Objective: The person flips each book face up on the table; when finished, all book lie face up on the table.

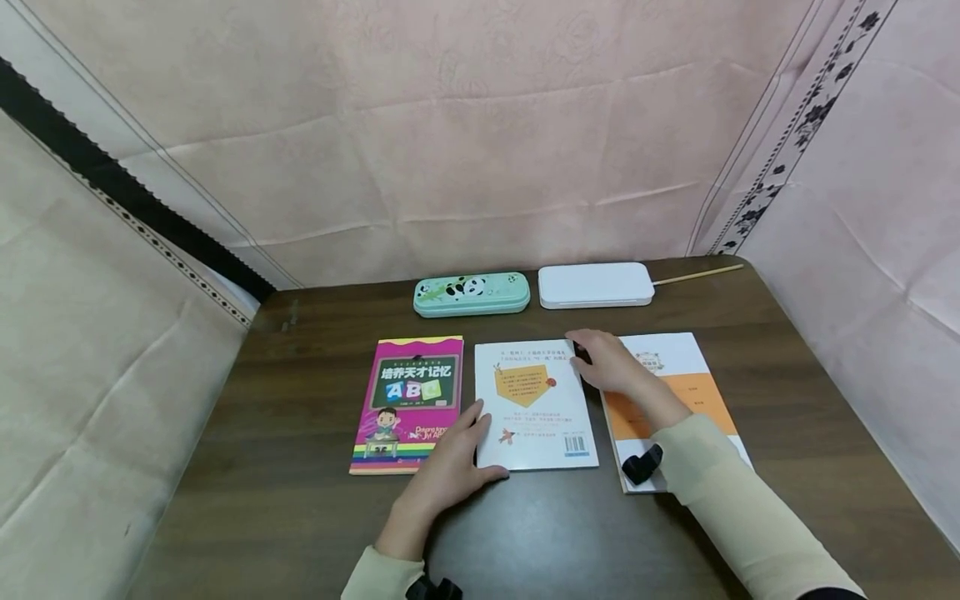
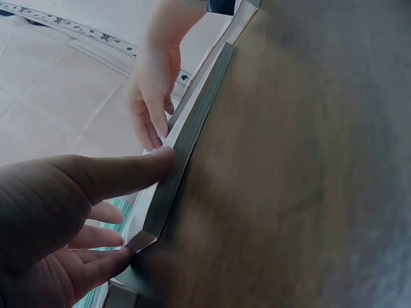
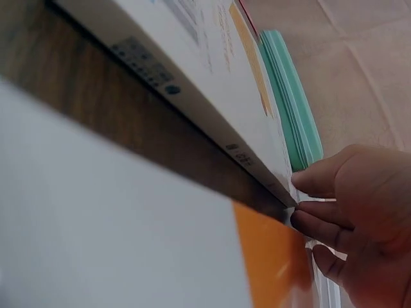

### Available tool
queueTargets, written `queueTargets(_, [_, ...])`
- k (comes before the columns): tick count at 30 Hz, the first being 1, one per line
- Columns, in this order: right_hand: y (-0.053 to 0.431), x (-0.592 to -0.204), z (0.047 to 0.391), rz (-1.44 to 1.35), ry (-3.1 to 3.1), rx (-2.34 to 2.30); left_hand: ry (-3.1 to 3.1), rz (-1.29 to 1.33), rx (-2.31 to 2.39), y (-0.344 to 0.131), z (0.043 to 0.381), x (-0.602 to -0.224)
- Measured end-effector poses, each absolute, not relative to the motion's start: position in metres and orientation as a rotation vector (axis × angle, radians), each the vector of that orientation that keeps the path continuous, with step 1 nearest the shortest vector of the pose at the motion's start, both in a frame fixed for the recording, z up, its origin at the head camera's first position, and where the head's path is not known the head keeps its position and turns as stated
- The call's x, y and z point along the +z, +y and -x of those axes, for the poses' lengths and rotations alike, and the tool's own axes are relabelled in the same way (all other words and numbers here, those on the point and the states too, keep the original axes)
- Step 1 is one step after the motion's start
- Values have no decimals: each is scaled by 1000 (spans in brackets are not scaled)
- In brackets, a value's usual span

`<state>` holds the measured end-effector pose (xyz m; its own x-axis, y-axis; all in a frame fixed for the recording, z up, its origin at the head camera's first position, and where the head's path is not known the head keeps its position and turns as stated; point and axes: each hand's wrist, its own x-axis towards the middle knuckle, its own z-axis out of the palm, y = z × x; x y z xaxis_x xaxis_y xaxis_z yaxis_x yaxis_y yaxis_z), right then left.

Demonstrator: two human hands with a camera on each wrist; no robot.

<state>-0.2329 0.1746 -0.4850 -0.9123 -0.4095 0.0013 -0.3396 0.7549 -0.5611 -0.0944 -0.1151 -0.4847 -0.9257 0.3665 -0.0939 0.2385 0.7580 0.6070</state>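
Note:
A white book with an orange printed panel and a barcode lies face-on in the middle of the row on the table. My left hand holds its near left corner, thumb on the near edge and fingers along the left side. In the left wrist view the thumb of that hand reaches along the book's edge. Diagonally opposite, my right hand holds the far right corner. The right wrist view shows thumb and fingers of this hand meeting around that corner, beside the printed spine.
A pink book lies to the left. On the right, an orange-and-white book lies partly under my right forearm. Behind are a green panda pencil case, a white case and a thin stick. Cloth hangs around the table.

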Motion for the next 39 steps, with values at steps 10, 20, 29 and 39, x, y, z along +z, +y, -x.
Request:
queueTargets(10, [175,-485,232,607,2800,-917,2753,-356,889,-103,90,-484])
queueTargets(20, [186,-483,233,631,2778,-1068,2723,-412,997,-109,88,-486])
queueTargets(29, [204,-482,234,840,2818,-963,2623,-441,1074,-116,90,-493])
queueTargets(39, [218,-477,230,880,2707,-1256,2671,-421,1086,-114,87,-493])
